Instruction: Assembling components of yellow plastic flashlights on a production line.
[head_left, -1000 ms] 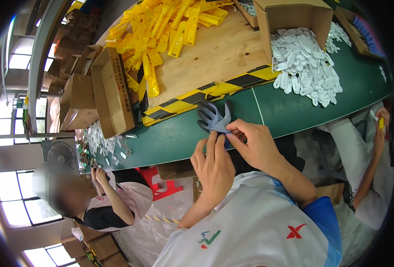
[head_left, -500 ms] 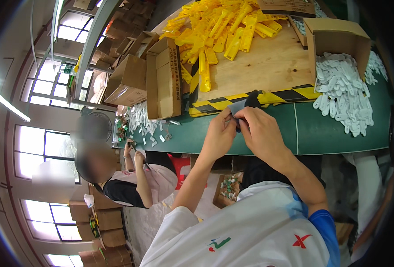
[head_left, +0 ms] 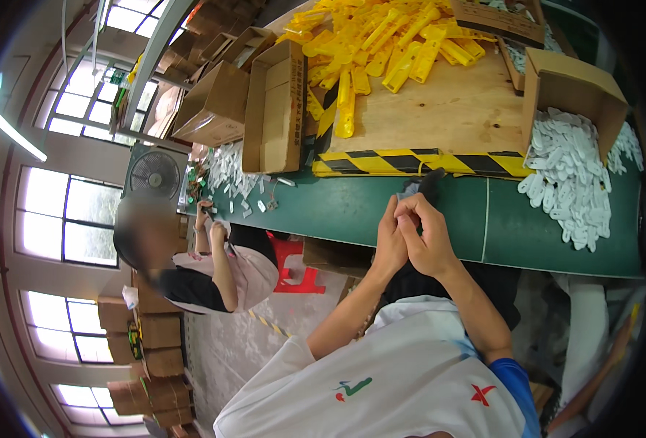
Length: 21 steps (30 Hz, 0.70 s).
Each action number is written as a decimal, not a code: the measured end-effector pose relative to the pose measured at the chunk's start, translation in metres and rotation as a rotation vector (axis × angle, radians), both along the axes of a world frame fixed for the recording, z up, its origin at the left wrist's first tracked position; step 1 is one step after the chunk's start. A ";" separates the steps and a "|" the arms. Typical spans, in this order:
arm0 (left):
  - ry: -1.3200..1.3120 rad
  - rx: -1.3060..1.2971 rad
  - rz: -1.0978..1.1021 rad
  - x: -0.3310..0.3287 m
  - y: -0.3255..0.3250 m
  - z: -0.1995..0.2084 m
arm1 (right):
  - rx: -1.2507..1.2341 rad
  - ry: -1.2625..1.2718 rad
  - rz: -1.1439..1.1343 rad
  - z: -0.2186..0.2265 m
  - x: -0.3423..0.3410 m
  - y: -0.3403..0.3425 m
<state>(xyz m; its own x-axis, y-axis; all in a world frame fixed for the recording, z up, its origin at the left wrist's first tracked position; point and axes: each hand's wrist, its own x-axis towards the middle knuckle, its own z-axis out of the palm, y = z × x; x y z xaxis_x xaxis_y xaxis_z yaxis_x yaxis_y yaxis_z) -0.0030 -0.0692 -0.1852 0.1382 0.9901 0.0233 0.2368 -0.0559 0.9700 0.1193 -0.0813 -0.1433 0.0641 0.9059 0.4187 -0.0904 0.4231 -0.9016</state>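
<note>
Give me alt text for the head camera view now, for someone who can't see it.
A person's bare left hand and right hand meet at a partly hidden grey-blue and black glove over a green tabletop. Beyond lie long yellow plastic pieces heaped on a pale wooden board; at right, small white plastic pieces spill from a brown cardboard box.

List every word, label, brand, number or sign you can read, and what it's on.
Open carton beside yellow parts: dark characters down its side, not copied here.
Carton left of it: faint print, too small to read.
Carton at top right: print too small.
White shirt: red mark, mostly green emblem, no readable words.
</note>
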 end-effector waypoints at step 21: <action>-0.465 -0.668 -0.053 0.033 0.050 -0.004 | 0.174 -0.242 -0.222 0.021 0.020 0.001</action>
